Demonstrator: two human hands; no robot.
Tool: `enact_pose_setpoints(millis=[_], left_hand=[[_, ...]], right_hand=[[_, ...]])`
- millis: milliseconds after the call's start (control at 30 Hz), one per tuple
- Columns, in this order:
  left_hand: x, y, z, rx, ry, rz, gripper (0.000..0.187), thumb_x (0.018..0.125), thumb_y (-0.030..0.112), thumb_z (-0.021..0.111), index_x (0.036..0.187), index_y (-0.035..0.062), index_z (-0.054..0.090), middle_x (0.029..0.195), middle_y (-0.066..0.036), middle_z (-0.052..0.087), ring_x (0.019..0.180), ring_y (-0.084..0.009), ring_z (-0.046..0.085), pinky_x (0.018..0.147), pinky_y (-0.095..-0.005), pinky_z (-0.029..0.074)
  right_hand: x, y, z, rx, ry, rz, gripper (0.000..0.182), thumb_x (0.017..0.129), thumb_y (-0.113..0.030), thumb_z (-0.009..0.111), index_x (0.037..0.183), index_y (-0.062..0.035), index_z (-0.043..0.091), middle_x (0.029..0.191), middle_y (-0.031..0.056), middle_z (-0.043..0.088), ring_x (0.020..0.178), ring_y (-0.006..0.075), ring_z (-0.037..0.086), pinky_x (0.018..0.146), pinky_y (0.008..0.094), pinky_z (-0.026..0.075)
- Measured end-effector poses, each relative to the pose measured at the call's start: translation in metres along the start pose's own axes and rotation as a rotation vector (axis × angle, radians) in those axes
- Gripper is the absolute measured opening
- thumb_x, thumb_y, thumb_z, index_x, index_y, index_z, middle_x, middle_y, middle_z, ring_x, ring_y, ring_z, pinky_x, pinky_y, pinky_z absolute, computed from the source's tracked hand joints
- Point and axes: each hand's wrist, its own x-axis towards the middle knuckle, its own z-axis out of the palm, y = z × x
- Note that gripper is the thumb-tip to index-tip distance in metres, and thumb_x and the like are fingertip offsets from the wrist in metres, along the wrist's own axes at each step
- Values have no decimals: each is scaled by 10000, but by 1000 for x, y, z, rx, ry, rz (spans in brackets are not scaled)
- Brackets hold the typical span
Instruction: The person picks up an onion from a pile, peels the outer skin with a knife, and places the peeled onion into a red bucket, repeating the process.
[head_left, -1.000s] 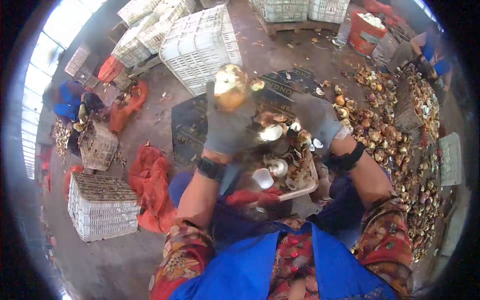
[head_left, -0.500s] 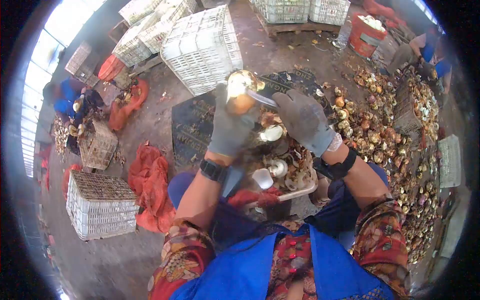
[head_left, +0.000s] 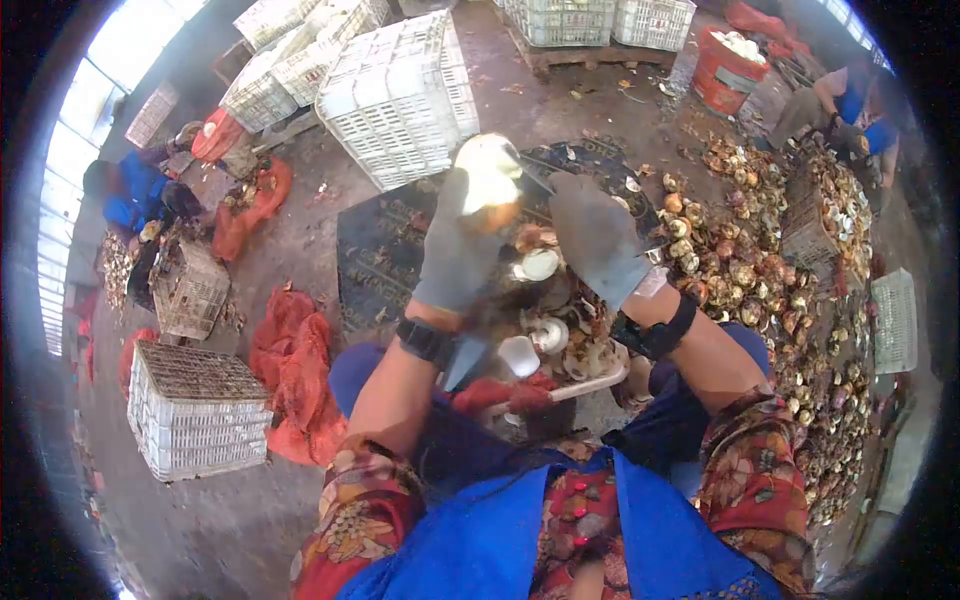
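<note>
Head view. Onion [head_left: 490, 170] is up at the far end of the left hand [head_left: 455, 255], over the dark sheet [head_left: 375, 245]. Left hand is gloved, fingers wrapped round the onion's lower part, closed as far as its bulk allows. Top is pale and glare-washed, some orange-brown low down.

Right hand [head_left: 600, 240], gloved too, is just right of it, fingers partly curled. Thin grey edge between hand and onion, maybe a blade; too blurred to confirm, so can't tell what that hand grips.

Below the hands: tub [head_left: 600, 384] with white pieces and skins, red cloth [head_left: 500, 393] at its near left. Right: loose onions [head_left: 745, 270] heaped on the floor. Left: red net [head_left: 300, 380] and a white crate [head_left: 200, 425]. Far: crate stack [head_left: 395, 105], red bucket [head_left: 722, 85]. Co-workers far left [head_left: 140, 190] and far right [head_left: 855, 105].

Handling, my read: onion is light to moderate, firm, slick where bare; dry skin flakes and slips. Flesh bruises under hard squeeze. Best hold is low round the widest part, palm under, fingertips clear of the exposed top.
</note>
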Motion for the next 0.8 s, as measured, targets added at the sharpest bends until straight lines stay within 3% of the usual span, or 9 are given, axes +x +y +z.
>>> enact_pose_setpoints(millis=[33,100,233,333,400,433,533,733,800], left_hand=[[-2,1,1,25,1,5,393,944,159,627,1289,9,513,1171,-102,602,1008,-206,609,884,-347,513],[-4,2,2,81,2,13,380,942,147,627,1281,9,522,1162,-99,605,995,-204,613,875,-347,516],[-6,7,5,209,-3,32,355,940,122,626,1265,8,540,1144,-93,611,969,-199,621,857,-347,521],[-9,9,4,241,-5,29,343,939,110,626,1257,8,549,1135,-90,614,956,-197,625,847,-347,523],[-11,5,-9,585,-108,6,391,917,97,659,1277,5,536,1101,-85,626,962,-166,621,851,-324,528],[-11,-4,-16,582,-108,3,391,917,97,659,1277,5,536,1101,-85,626,962,-166,621,851,-324,528],[-13,-20,-24,257,-40,-316,452,881,61,698,1290,4,516,1095,-61,631,966,-139,619,882,-288,523],[-21,-21,-21,363,-87,-234,529,832,32,744,1304,10,507,1109,-58,636,987,-133,619,891,-281,521],[-22,-22,-23,485,-106,-122,555,816,22,760,1309,12,504,1113,-57,638,994,-131,619,893,-279,521]], right_hand=[[-1,5,4,-1,-2,1,117,904,-124,553,1001,-62,535,840,174,622,776,358,658,623,436,532],[-1,12,5,677,143,45,193,919,-143,543,1070,-23,546,916,200,639,856,381,651,729,462,518],[-6,11,-20,489,24,-2,251,921,-155,539,1119,-4,576,988,217,645,914,389,638,817,452,496],[-7,18,-25,598,-39,47,271,923,-169,547,1126,-2,611,972,176,662,904,302,652,827,380,497],[-8,17,-34,841,-146,213,319,919,-204,560,1165,-10,620,957,99,664,879,198,631,818,325,490],[-8,17,-38,839,-148,217,319,919,-204,560,1165,-10,620,957,99,664,879,198,631,818,325,490],[-6,17,-41,896,-181,250,342,922,-232,558,1180,-15,617,938,37,645,865,114,588,791,287,481],[-8,45,-19,1232,-362,351,281,922,-271,588,1050,-33,665,885,11,639,822,72,556,729,262,464],[-4,33,-48,999,-351,347,272,918,-266,603,1039,-32,672,879,11,639,810,76,557,716,264,468]])
